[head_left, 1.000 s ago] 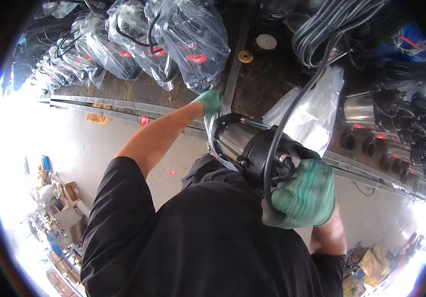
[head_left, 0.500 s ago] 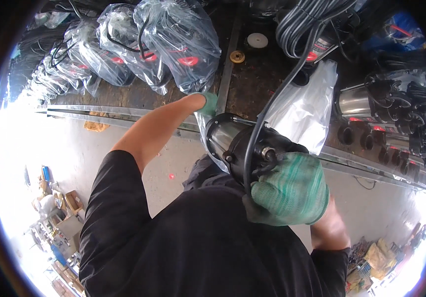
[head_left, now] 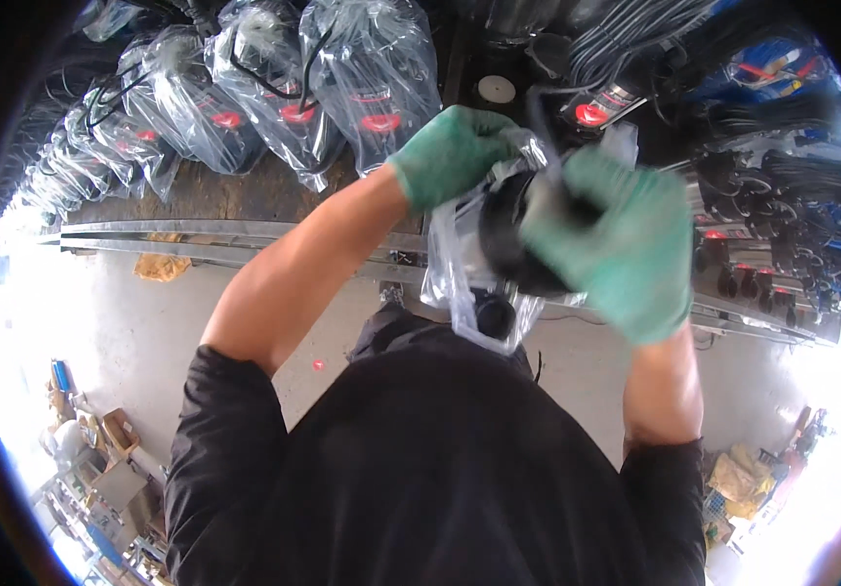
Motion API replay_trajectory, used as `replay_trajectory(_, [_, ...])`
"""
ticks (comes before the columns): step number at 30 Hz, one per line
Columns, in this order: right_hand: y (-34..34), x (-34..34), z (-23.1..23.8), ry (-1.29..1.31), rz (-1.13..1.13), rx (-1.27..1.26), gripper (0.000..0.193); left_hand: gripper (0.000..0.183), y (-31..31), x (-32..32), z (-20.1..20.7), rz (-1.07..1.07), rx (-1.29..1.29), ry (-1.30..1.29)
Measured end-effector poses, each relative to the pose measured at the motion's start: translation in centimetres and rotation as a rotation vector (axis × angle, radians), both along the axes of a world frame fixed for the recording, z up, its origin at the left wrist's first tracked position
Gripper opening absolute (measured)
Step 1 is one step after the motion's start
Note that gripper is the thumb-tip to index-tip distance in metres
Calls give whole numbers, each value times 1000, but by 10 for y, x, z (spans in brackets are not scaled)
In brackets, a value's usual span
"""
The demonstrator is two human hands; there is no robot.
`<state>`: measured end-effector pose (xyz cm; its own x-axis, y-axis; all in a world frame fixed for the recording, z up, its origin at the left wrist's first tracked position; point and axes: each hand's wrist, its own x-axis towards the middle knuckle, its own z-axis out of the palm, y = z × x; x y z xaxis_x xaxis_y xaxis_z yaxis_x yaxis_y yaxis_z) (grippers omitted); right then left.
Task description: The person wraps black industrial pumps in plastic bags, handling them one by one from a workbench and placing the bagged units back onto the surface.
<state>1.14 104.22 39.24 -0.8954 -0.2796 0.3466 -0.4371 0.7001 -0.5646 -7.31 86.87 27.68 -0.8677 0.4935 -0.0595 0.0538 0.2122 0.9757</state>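
Observation:
A black, round-bodied pump (head_left: 510,239) with a cable hangs at the table's near edge, in front of my body. Clear plastic bag (head_left: 447,259) film surrounds its lower part and left side. My left hand (head_left: 455,156), in a green knit glove, pinches the bag's upper edge to the left of the pump. Over the pump's top is my right hand (head_left: 626,239), gloved alike and blurred by motion. Its fingers curl at the top of the pump, where the handle is hidden.
Several pumps in clear bags (head_left: 367,88) line the table (head_left: 215,195) at left. A white disc (head_left: 496,89) lies farther back. To its right are a pump with a red label (head_left: 601,109) and coiled black cable (head_left: 635,44). More unbagged pumps (head_left: 733,239) stand at right.
The pump has gone from lying tilted to more upright, with the bag now around it. My right hand has risen away from my body; my left hand has come rightward and up with the bag's edge.

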Motion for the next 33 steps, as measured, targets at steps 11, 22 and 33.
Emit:
replay_trajectory(11, [-8,-27,5,-350,-213,-302,22,24,-37,37,47,103,-37,423])
replay_trajectory(22, [-47,-71,-19,-10,58,30,21,21,-43,-114,128,80,882,-401])
replay_trajectory(33, [-16,-58,-22,268,-184,-10,36,26,-131,-38,128,283,552,-163])
